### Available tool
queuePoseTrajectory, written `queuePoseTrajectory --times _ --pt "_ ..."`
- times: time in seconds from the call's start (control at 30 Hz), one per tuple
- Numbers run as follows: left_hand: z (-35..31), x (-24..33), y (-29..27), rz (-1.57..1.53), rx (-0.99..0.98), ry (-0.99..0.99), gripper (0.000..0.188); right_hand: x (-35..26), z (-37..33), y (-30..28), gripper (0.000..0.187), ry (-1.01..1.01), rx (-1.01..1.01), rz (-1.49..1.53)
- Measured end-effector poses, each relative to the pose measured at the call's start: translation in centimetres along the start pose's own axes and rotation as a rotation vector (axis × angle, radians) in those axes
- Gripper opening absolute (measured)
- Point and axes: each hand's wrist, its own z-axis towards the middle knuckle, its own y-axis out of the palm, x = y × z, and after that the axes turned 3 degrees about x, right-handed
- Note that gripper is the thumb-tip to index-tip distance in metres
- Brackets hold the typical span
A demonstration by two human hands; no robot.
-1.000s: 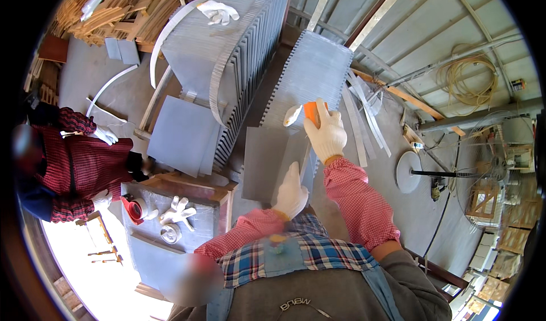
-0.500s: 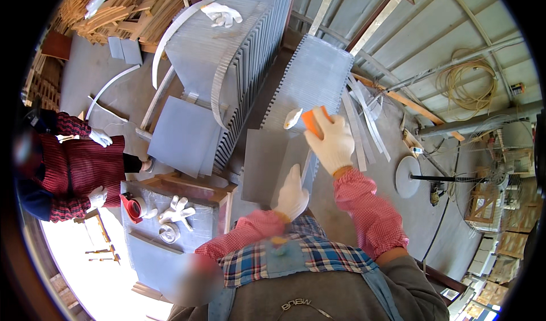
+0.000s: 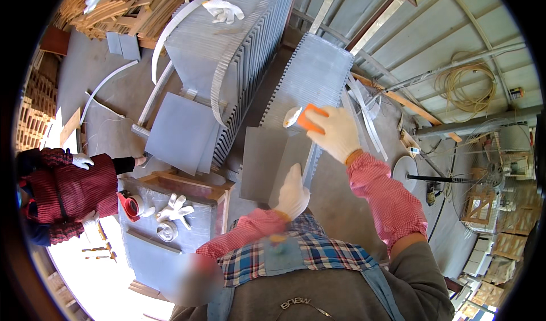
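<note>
My right hand point(image 3: 336, 132), in a white knit glove, grips an orange sponge-like block point(image 3: 314, 119) above the far part of a grey panel stack. A small whitish piece point(image 3: 292, 117), too unclear to name, lies just left of the block on the stacked panels point(image 3: 310, 65). My left hand point(image 3: 293, 195), also gloved, has its fingers stretched out over the right part of a flat grey panel point(image 3: 264, 164) in front of me. Its palm is hidden.
To the left rises a tall stack of grey panels point(image 3: 193, 65) with a white glove point(image 3: 223, 11) on top. A table point(image 3: 199, 207) at near left bears a red tape dispenser point(image 3: 132, 206), another glove point(image 3: 175, 211) and a tape roll point(image 3: 167, 231). A co-worker point(image 3: 74, 190) is at far left.
My right hand has turned and moved a little right and away, still holding the orange block, and its forearm has swung right. My left hand stays put. The co-worker appears lower in view.
</note>
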Motion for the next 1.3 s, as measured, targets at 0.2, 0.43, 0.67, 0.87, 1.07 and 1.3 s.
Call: queuePoseTrajectory --times 0.2,0.43,0.67,0.87,1.07,1.3 --pt "0.0 1.4 -0.2 0.016 -0.021 0.033 0.068 -1.6 -2.6 0.1 0.037 -0.183 -0.189 -0.018" --pt "0.3 1.7 -0.8 0.013 0.010 0.031 0.060 7.0 4.1 -0.4 0.041 0.230 -0.114 -0.043" --pt "0.0 2.9 -0.9 -0.006 0.061 -0.007 0.049 9.1 5.4 1.1 0.059 0.551 -0.735 0.691" --pt "0.0 4.2 -0.1 0.061 0.035 -0.096 0.045 7.6 9.7 2.3 0.049 0.025 -1.098 0.263" --pt "-0.1 4.7 2.4 0.033 0.102 -0.027 0.044 6.1 8.8 5.6 0.045 -0.205 -1.145 -0.080" --pt "0.0 4.8 1.7 -0.013 0.104 -0.062 0.047 7.2 10.1 3.6 0.040 -0.234 -1.170 -0.003"
